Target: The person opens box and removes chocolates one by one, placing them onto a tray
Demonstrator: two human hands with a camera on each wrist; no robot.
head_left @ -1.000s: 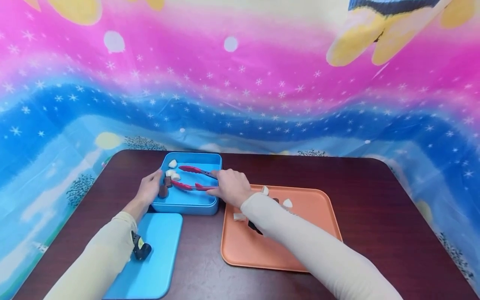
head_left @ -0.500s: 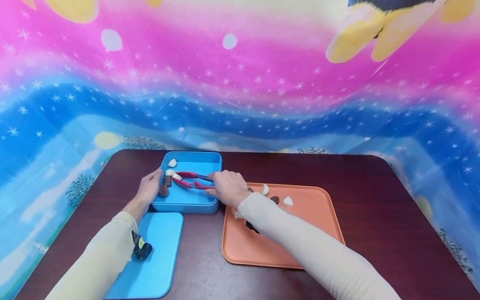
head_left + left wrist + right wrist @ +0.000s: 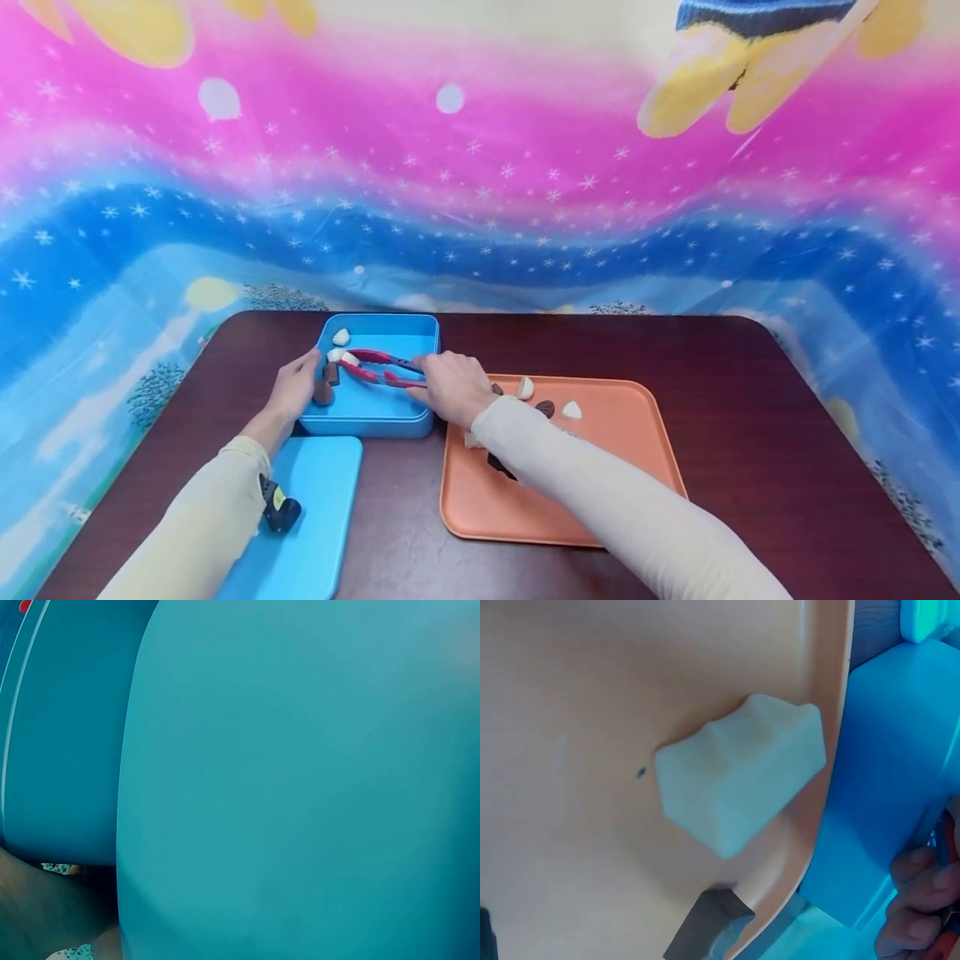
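My left hand holds the left wall of the blue box. My right hand grips a pair of red-tipped tongs from the right, reaching into the box. The tong tips are around or against a white chocolate-like piece; whether they pinch it is too small to tell. Another white piece lies farther back, and brown pieces lie along the left wall. In the right wrist view, fingers curl around the tongs' handle.
Under the right forearm lies an orange tray with several white and brown pieces, including a ridged white one and a brown one. A flat light-blue lid lies in front of the box, under the left wrist.
The tongs' arms have drawn closer together, and their tips have moved onto the white piece at the left of the box. The left hand has stayed on the box wall.
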